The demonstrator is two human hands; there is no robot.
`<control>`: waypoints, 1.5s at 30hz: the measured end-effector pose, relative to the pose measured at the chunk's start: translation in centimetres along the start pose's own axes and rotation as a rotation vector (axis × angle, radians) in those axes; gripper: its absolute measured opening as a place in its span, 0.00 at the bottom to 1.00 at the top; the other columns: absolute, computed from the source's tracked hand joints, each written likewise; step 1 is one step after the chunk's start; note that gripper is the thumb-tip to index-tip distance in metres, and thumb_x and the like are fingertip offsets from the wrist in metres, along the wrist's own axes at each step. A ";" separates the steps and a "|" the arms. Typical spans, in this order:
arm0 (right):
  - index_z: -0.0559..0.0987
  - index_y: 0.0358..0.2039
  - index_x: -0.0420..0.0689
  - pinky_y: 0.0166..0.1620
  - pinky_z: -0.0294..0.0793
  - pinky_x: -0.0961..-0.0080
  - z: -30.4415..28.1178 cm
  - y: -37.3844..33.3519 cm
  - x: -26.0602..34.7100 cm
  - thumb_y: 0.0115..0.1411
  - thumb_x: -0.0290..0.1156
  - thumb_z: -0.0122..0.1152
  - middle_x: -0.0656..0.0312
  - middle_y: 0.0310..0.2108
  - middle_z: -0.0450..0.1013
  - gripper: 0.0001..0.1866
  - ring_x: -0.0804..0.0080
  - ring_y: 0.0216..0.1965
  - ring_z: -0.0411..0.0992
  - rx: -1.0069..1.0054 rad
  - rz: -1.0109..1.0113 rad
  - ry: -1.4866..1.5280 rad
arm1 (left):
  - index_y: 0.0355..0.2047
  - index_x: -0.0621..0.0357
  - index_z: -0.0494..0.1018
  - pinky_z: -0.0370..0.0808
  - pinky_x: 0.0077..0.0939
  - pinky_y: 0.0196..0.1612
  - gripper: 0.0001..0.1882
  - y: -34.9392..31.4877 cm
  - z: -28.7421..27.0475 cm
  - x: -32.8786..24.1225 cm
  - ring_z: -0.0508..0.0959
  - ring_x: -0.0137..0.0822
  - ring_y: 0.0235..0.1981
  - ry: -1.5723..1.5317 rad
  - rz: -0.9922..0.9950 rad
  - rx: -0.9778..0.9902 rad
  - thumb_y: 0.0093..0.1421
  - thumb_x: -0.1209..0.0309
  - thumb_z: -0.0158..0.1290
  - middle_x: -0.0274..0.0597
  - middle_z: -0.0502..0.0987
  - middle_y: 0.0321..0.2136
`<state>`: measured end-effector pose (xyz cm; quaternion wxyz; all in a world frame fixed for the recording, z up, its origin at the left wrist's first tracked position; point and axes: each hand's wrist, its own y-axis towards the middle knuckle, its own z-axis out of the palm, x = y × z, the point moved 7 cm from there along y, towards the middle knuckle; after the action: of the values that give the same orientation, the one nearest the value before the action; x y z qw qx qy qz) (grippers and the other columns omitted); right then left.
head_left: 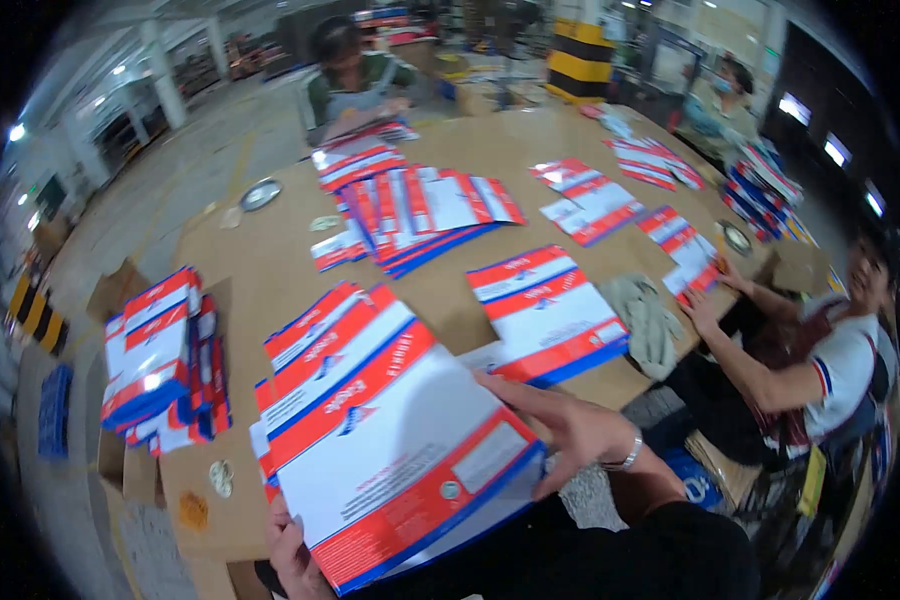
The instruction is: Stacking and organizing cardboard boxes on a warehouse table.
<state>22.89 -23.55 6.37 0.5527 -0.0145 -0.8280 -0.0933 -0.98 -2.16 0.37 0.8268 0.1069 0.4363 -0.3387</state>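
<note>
Tilted toward me close in front is a thick stack of flat red, white and blue printed packets (400,440). My left hand (295,552) closes on its lower left edge, the fingertips showing at the side. Along the right edge my right hand (582,428) grips it, fingers over the upper corner and thumb lower down. A bracelet circles that wrist. Just beyond the right hand, another pile of the same packets (550,310) lies on the brown-covered table (440,290). Part of a further pile (315,325) shows behind the held stack.
A tall packet pile (160,350) stands at the table's left edge. Fanned packets (420,205) spread mid-table. A grey cloth (642,325) lies right of centre. One co-worker (820,370) handles packets at right; others (355,85) sit or stand at the far side.
</note>
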 end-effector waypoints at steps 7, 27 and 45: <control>0.45 0.70 0.40 0.69 0.47 0.65 0.8 -1.6 -3.1 0.24 0.33 0.82 0.48 0.70 0.48 0.74 0.62 0.70 0.46 0.030 0.269 0.143 | 0.59 0.67 0.64 0.67 0.35 0.58 0.34 0.2 -3.0 4.1 0.73 0.37 0.53 -0.119 -0.137 0.220 0.52 0.67 0.59 0.48 0.73 0.53; 0.71 0.52 0.37 0.51 0.70 0.73 0.0 -3.6 -5.4 0.62 0.29 0.55 0.57 0.47 0.74 0.19 0.73 0.47 0.72 -0.703 0.388 0.745 | 0.36 0.57 0.70 0.70 0.20 0.41 0.09 -0.5 0.6 4.8 0.74 0.23 0.37 0.330 -0.181 0.459 0.59 0.72 0.59 0.33 0.75 0.34; 0.77 0.49 0.35 0.42 0.74 0.81 -1.0 -3.8 -7.1 0.64 0.35 0.59 0.62 0.41 0.77 0.18 0.81 0.40 0.74 -0.437 0.197 0.737 | 0.37 0.58 0.65 0.62 0.18 0.30 0.11 -0.4 0.0 6.5 0.65 0.23 0.25 0.529 -0.192 0.265 0.57 0.75 0.56 0.32 0.67 0.27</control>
<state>26.10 -26.91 -0.29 0.8015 -0.1756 -0.5309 -0.2120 1.27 -5.49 -4.72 0.6277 0.2566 0.5963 -0.4296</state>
